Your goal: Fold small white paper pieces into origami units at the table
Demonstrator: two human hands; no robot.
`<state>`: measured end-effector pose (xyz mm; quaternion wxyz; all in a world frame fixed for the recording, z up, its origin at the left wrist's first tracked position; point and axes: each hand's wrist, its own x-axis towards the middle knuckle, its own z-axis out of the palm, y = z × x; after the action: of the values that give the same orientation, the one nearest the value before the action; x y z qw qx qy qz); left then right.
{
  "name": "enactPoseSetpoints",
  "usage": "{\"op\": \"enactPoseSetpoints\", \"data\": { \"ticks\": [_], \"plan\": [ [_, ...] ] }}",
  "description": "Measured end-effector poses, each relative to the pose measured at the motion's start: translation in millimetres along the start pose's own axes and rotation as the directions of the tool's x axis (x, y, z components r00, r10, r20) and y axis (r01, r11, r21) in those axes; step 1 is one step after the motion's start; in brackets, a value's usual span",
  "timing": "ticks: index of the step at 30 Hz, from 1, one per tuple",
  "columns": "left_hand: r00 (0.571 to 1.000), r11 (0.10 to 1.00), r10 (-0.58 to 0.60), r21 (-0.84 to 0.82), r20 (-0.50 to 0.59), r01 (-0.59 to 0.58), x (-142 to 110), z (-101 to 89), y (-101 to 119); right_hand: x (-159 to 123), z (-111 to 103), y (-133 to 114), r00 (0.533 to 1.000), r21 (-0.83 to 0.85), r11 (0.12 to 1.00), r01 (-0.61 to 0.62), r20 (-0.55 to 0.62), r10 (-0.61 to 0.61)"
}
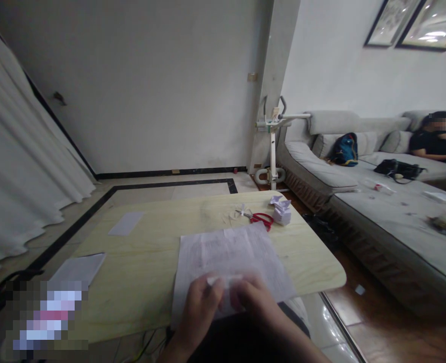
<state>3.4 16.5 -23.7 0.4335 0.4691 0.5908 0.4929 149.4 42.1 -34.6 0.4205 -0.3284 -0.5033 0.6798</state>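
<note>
A white sheet of printed paper (230, 257) lies on the pale wooden table (151, 272) in front of me. My left hand (198, 307) and my right hand (257, 300) meet at its near edge. Both pinch a small folded part of the paper (225, 281) between thumb and fingers. The fingers are slightly smeared by motion. Beyond the sheet lie red-handled scissors (261, 219), a stack of small folded white papers (282, 210) and a few paper scraps (241, 212).
Two more white sheets (126, 223) (79, 269) lie on the table's left. A grey sofa (378, 212) stands at right with a blue backpack (345, 149), a black bag (399, 169) and a seated person (437, 141). A white stand (272, 151) is by the pillar; curtains (22, 171) hang at left.
</note>
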Motion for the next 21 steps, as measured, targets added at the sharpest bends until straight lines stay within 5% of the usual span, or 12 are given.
{"op": "enactPoseSetpoints", "data": {
  "ticks": [6, 13, 21],
  "plan": [
    [0.983, 0.981, -0.169, -0.081, 0.072, 0.175, -7, 0.5, -14, -8, 9, -10, 1.0, -0.036, 0.999, 0.007, 0.009, -0.007],
    [0.975, 0.987, -0.08, -0.12, 0.209, 0.107, -8, 0.0, -5, -8, 14, -17, 1.0, -0.052, 0.999, 0.012, 0.016, -0.011],
    [0.997, 0.997, -0.059, -0.055, 0.059, 0.062, -2, 4.9, -5, -7, 8, -12, 0.996, -0.124, 0.991, 0.041, -0.07, -0.05]
  ]
}}
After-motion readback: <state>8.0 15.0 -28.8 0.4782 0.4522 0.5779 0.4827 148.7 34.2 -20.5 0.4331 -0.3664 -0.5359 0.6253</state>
